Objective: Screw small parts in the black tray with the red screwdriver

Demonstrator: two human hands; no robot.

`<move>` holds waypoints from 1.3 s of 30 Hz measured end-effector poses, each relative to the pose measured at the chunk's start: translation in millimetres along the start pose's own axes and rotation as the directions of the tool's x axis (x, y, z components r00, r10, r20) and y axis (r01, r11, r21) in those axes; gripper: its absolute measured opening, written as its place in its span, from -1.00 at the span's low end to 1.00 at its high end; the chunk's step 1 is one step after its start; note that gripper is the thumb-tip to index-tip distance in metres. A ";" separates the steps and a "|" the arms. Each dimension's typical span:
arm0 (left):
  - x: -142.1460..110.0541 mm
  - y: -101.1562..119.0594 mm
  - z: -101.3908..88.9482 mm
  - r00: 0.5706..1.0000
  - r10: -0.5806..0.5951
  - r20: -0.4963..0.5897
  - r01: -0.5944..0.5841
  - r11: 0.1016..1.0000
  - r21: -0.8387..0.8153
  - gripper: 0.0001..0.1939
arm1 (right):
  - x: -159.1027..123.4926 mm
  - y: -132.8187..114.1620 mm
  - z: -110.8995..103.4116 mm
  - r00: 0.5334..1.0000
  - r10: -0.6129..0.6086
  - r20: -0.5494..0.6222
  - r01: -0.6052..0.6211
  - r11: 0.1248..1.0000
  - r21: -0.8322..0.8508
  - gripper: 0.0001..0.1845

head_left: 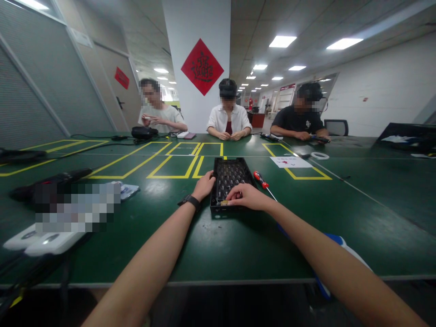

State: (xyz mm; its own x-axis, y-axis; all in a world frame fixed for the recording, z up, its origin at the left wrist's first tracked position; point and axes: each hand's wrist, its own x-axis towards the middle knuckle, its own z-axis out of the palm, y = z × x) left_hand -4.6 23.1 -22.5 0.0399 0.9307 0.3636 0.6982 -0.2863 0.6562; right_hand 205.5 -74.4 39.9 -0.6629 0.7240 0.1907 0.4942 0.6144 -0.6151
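An open black box (232,175) lies lengthwise on the green table in front of me, with rows of small pale, shiny pieces inside. My left hand (205,184) grips its left wall, fingers against the side; a dark band is on that wrist. Over the near end of the box, my right hand (242,196) is closed in a pinch. At its fingertips is a small tan, brass-like piece (225,203) in the near left corner. Just right of the box lies a screwdriver (261,180) with a red and black handle.
The green table (190,254) has yellow tape outlines. On the left are a white device (57,240), partly blurred, and a dark bag-like item (51,184). A blue and white object (335,238) sits under my right forearm. Paper (291,162) and three seated people are across the table.
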 end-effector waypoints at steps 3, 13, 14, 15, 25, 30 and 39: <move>0.0 -0.4 0.3 1.000 -0.005 -0.002 0.005 1.000 0.003 -0.50 | -0.3 -1.5 -0.2 1.000 0.013 0.000 -0.013 1.000 0.010 -0.66; 0.2 0.9 -0.9 1.000 -0.006 0.004 0.006 1.000 -0.002 -0.50 | 1.1 1.6 4.5 0.998 -0.060 -0.037 0.056 0.993 -0.107 -0.78; 0.1 1.2 -1.0 1.000 -0.008 0.002 0.008 1.000 0.000 -0.51 | 1.2 1.7 4.5 0.998 -0.058 -0.036 0.054 0.993 -0.107 -0.77; -0.1 1.4 -1.1 1.000 -0.010 0.000 0.010 1.000 0.002 -0.51 | 1.3 1.6 4.4 0.998 -0.059 -0.036 0.055 0.993 -0.106 -0.77; -0.8 1.5 -1.3 1.000 -0.014 -0.004 0.014 1.000 -0.005 -0.52 | -0.6 -2.0 1.4 0.995 -0.065 -0.071 0.064 0.998 -0.012 -0.73; -1.1 1.7 -0.8 1.000 -0.012 -0.011 0.012 1.000 -0.012 -0.52 | -0.5 0.5 5.1 0.993 -0.077 -0.090 0.077 0.997 -0.002 -0.73; -0.9 2.0 -1.1 1.000 -0.005 -0.010 0.005 1.000 -0.004 -0.52 | 0.1 3.0 6.5 0.997 -0.054 -0.050 0.054 0.999 -0.001 -0.75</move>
State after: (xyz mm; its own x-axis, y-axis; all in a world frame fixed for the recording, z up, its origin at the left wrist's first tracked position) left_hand -4.0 21.4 -20.8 0.0293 0.9297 0.3671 0.6955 -0.2828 0.6605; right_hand 203.2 -74.6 33.1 -0.6596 0.7044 0.2621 0.4582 0.6533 -0.6027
